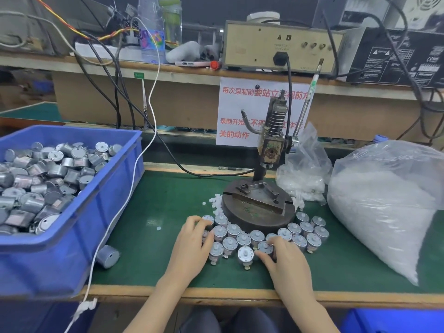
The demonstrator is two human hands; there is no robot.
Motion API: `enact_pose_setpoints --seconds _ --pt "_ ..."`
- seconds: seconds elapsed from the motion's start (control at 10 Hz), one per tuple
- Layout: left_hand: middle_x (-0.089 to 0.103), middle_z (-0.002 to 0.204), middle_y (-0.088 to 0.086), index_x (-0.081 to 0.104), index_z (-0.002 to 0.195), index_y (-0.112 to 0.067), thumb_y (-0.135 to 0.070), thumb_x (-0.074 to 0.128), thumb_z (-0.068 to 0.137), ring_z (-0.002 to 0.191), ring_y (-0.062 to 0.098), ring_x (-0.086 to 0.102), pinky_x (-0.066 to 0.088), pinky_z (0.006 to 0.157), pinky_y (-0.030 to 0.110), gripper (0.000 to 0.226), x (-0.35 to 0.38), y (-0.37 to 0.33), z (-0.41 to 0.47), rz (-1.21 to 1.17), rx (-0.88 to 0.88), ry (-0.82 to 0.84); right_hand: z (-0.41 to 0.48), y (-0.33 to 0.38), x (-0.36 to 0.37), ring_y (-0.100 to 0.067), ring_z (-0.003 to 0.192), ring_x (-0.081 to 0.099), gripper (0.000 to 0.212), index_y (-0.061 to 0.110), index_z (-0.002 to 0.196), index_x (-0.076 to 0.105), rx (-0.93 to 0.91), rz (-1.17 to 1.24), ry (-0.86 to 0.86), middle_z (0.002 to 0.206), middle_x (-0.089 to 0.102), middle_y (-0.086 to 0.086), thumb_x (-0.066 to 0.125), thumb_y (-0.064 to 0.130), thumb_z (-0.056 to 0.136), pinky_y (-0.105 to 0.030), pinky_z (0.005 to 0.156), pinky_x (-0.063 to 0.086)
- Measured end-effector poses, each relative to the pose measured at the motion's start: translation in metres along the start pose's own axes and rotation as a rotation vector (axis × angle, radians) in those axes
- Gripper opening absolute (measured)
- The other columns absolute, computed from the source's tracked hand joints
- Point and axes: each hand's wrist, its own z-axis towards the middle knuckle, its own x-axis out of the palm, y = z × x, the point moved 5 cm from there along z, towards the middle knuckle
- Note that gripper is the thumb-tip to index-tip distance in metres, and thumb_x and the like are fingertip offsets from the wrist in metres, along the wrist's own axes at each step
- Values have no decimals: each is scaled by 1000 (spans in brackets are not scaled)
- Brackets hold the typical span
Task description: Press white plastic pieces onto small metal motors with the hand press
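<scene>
Several small metal motors (243, 239) stand upright in a curved cluster on the green mat, hugging the front of the hand press's round base (258, 207). The hand press (271, 145) rises behind with its spring and lever (307, 102). My left hand (192, 246) rests on the cluster's left end, fingers touching motors. My right hand (284, 260) lies on the cluster's middle, fingertips against a motor (265, 247). Loose white plastic pieces (216, 200) are scattered left of the base. Whether either hand grips a motor is hidden by the fingers.
A blue bin (96, 203) full of motors stands at the left, with one motor (108, 257) lying beside it. A large clear bag (384, 200) of white pieces fills the right; a smaller bag (302, 169) sits behind. A white cable (134, 169) drapes across the bin's corner.
</scene>
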Motion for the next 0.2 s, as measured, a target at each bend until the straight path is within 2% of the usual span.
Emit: enact_pose_setpoints --seconds 0.1,0.2 --pt "41 113 -8 57 115 -18 -25 51 93 92 13 49 38 79 24 24 0 1 -1 -3 -12 3 -5 1 5 -26 64 54 31 9 83 60 96 -17 37 59 46 4 81 27 70 -28 54 33" --pt "41 113 -7 56 116 -17 -25 50 93 86 14 49 38 77 25 25 1 3 -1 -12 -25 8 -4 -12 7 -14 80 52 27 22 109 54 163 -1 281 72 50 12 55 42 90 -26 64 33"
